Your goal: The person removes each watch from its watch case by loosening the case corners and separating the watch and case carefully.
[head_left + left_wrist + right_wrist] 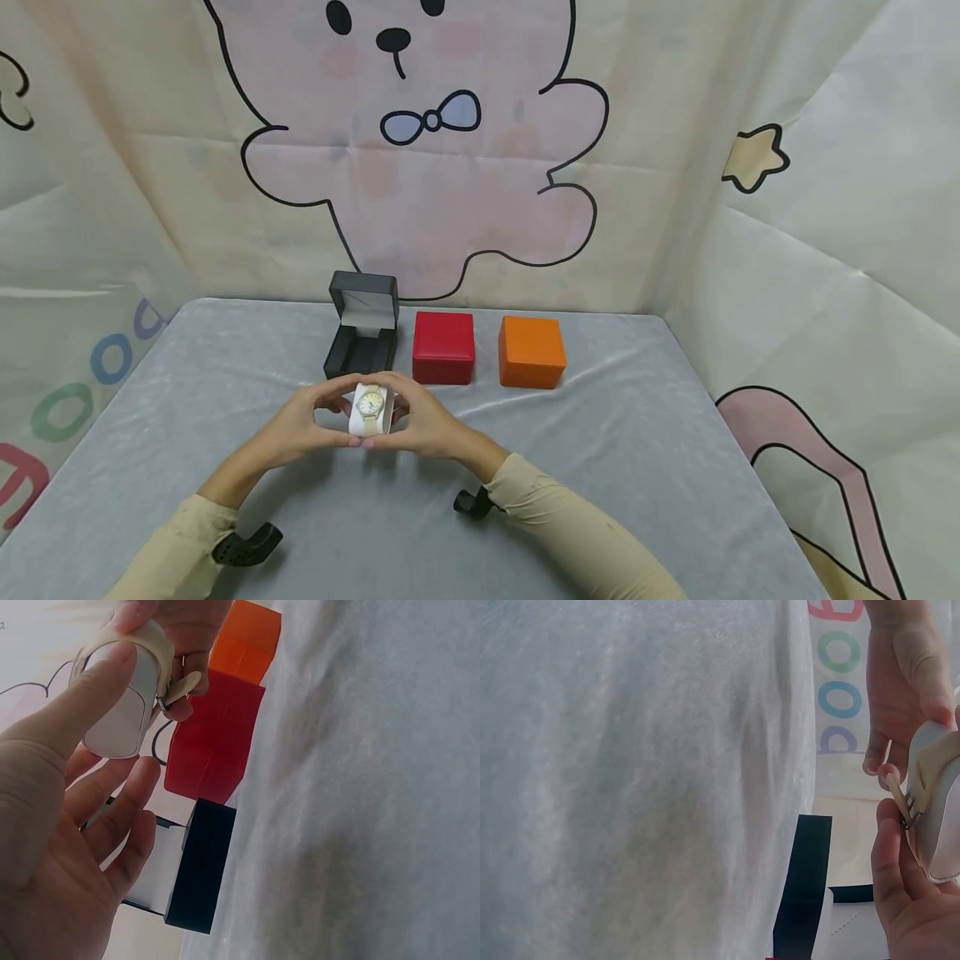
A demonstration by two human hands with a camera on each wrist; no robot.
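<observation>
Above the cloth, both hands hold a wristwatch (371, 404) with a pale face and cream strap, wrapped round a white watch cushion (120, 724). My left hand (303, 425) grips it from the left, thumb along the cushion in the left wrist view. From the other side my right hand (423, 421) pinches it between thumb and fingers. The strap's buckle (909, 817) and loose strap end show in the right wrist view. Just beyond the hands stands a black watch box (363, 333), lid raised and pale-lined.
A red box (443, 348) and an orange box (532, 352), both closed, stand to the right of the black one. Grey cloth (615, 467) covers the table. Printed curtains (660, 125) hang behind it and at both sides.
</observation>
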